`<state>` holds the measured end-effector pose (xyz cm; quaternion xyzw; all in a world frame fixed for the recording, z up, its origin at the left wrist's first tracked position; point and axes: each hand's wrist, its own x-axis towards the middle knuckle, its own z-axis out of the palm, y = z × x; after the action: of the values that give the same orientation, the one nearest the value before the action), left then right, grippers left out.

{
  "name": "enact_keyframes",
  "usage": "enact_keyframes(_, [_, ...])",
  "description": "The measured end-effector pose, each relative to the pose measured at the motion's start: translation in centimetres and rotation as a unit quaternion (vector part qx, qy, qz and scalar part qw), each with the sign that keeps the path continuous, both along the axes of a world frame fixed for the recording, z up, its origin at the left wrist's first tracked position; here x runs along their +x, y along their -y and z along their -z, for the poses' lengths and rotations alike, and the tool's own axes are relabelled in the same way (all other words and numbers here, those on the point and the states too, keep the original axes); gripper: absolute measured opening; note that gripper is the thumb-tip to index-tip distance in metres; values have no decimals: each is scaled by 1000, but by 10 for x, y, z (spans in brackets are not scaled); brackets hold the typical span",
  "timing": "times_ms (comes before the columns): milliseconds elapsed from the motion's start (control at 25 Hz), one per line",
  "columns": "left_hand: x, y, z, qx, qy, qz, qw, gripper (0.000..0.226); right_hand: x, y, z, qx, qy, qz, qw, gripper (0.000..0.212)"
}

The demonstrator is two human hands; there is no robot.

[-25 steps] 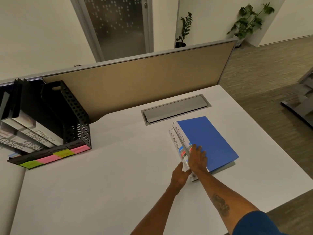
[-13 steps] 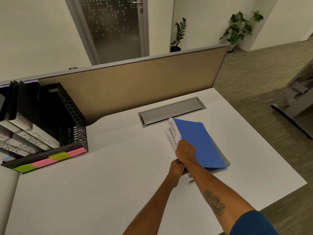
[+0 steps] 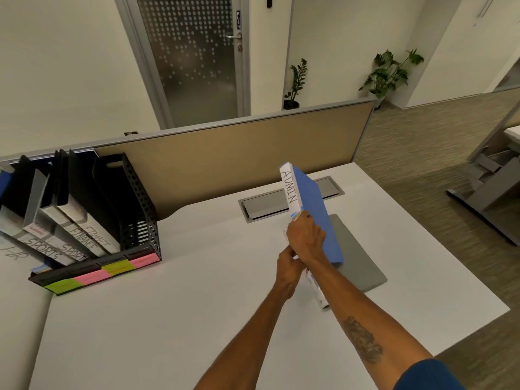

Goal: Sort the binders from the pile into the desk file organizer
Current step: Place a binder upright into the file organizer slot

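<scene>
A blue binder with a white spine marked ADMIN stands tilted up on its edge, lifted off a grey binder that lies flat on the white desk. My right hand grips the blue binder's spine. My left hand holds the spine's lower part just below the right hand. The black mesh file organizer stands at the far left. It holds several binders marked SPORTS and FINANCE, and its rightmost slot looks vacant. Coloured labels run along its front edge.
A grey cable hatch is set into the desk behind the binders. A tan partition closes the desk's far side. The desk's right edge drops to carpet, where a grey desk base stands. Potted plants stand beyond the partition.
The blue binder has been tipped up from flat on the pile onto its edge, uncovering the grey binder beneath. Both hands rose with it. My view shifted slightly.
</scene>
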<state>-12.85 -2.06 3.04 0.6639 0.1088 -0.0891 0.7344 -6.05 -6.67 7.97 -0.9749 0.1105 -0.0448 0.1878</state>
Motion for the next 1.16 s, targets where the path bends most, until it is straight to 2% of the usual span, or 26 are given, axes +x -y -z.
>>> enact_keyframes(120, [-4, -20, -14, 22, 59, -24, 998, 31, -1, -21, -29, 39, 39, -5, 998, 51])
enact_keyframes(240, [-12, -47, -24, 48, 107, -59, 991, 67, -7, -49, -58, 89, 69, -24, 993, 60])
enact_keyframes(400, [-24, -88, -35, 85, 132, -109, 982, 69, -20, -94, -89, 138, 83, -39, 986, 59])
enact_keyframes(520, [-35, -119, -39, 83, 150, -166, 971, 88, -35, -127, -101, 173, 111, -64, 977, 58])
enact_keyframes(560, [-40, -130, -39, 85, 150, -180, 968, 88, -40, -138, -104, 188, 118, -77, 972, 57])
enact_keyframes(640, [-50, -148, -43, 118, 145, -208, 960, 69, -46, -157, -109, 226, 121, -111, 960, 54])
enact_keyframes(720, [-55, -167, -46, 168, 148, -249, 942, 61, -52, -175, -115, 280, 112, -145, 942, 52])
enact_keyframes(840, [-63, -199, -55, 194, 159, -304, 919, 63, -65, -204, -125, 366, 97, -181, 908, 55])
enact_keyframes(1040, [-72, -258, -67, 261, 181, -364, 876, 68, -83, -253, -137, 435, 73, -244, 863, 62])
enact_keyframes(1160, [-75, -287, -63, 272, 175, -378, 868, 71, -87, -279, -138, 425, 53, -258, 866, 60])
